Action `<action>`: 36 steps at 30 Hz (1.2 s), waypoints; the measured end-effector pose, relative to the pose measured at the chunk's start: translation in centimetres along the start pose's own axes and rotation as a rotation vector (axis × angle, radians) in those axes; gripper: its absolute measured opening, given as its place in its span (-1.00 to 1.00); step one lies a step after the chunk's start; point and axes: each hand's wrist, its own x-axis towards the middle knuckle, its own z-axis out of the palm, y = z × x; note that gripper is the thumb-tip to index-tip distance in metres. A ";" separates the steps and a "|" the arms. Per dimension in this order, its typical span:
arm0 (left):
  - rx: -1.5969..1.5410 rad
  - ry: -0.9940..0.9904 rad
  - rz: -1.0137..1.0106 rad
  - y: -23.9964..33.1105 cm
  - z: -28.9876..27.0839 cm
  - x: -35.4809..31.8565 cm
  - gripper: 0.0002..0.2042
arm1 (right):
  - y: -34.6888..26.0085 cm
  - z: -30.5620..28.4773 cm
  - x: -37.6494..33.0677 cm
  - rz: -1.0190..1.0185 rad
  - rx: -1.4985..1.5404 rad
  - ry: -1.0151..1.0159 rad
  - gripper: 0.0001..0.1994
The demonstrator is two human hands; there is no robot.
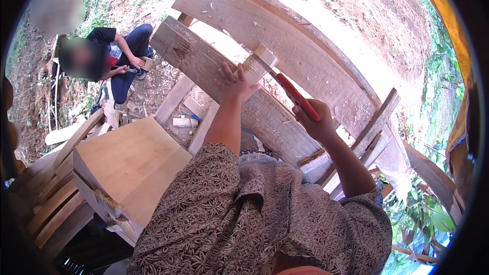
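Note:
In my right hand (317, 122) is a hand saw with a long red-orange handle (298, 97). Its narrow blade (265, 66) reaches up and left to a small pale wooden block (257, 71), lying over a long rough plank (204, 70). The blade touches the block near its far right end; how deep it sits I cannot tell. My left hand (237, 85) rests on the plank against the block's near end, fingers spread. The right hand's fingers are wrapped round the rear of the handle.
Beyond the plank runs a wide curved board (300, 46) dotted with chips. Left of me is a smooth wooden panel (132, 163), with stacked curved wood pieces (58, 196) beside it. A person (119, 61) sits on the ground at the far left, hands on a small wooden piece.

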 end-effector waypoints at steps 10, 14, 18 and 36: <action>0.012 -0.013 0.000 -0.4 0.0 0.0 0.11 | -1.9 1.4 -0.6 -0.050 -0.187 0.008 -0.63; 0.041 -0.010 0.016 -0.7 -0.2 0.4 0.11 | -2.5 1.7 -1.6 -0.021 -0.228 0.022 -0.62; -0.017 -0.014 0.024 -0.9 -0.4 0.1 0.09 | -3.0 2.2 -1.9 0.003 -0.281 0.021 -0.61; -0.023 -0.057 0.022 -1.2 -0.7 0.6 0.08 | -13.9 -2.7 -7.0 0.117 -0.233 0.083 -0.75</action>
